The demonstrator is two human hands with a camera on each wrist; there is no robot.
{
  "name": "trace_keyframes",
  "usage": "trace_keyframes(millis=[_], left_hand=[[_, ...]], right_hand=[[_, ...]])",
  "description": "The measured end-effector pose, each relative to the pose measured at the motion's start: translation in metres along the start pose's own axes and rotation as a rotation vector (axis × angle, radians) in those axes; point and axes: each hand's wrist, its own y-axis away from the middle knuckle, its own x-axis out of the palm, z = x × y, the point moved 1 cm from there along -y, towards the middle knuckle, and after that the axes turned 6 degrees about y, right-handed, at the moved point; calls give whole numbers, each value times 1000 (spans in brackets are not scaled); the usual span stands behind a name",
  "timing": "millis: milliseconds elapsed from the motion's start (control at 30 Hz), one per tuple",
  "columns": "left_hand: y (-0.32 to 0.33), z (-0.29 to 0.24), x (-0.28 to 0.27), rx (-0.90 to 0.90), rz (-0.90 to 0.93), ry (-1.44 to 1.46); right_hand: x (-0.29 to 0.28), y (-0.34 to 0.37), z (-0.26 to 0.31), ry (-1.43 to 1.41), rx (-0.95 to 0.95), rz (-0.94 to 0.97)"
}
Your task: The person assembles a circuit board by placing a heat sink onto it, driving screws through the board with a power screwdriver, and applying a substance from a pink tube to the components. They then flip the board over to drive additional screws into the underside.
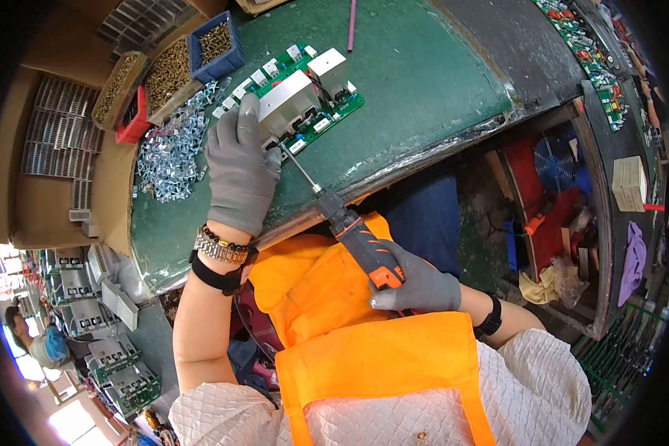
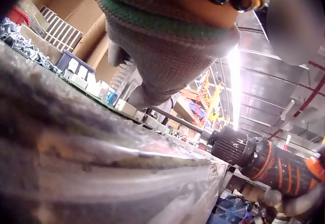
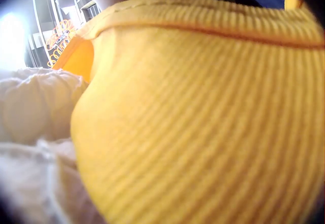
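A green circuit board with white components and two silver heat sinks lies on the green worktop. My gloved left hand holds its near-left end, with the fingers beside the larger heat sink and the thumb low at the board's front edge. In my gloved right hand is a black-and-orange electric screwdriver, gripped round its rear end. Its long bit slants to the board's front edge, close by the left thumb; the very tip is hidden. Orange apron cloth fills most of the right wrist view.
Left of the board lies a heap of small metal clips. Behind it stand a blue bin and a tray of brass-coloured screws, plus a red box. A pink stick lies farther back. The worktop's front edge runs below the screwdriver.
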Motion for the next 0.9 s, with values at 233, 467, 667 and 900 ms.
trace_keyframes(millis=[233,467,667,900], left_hand=[[1,0,1,-11,8,-5],[0,-1,0,-17,17,2],[0,-2,-2,-18,11,29],[0,-1,0,-13,8,10]], right_hand=[[0,3,3,-39,89,-10],[2,0,-2,-41,24,-21],[3,1,2,-125,57,13],[4,3,8,-76,52,-2]])
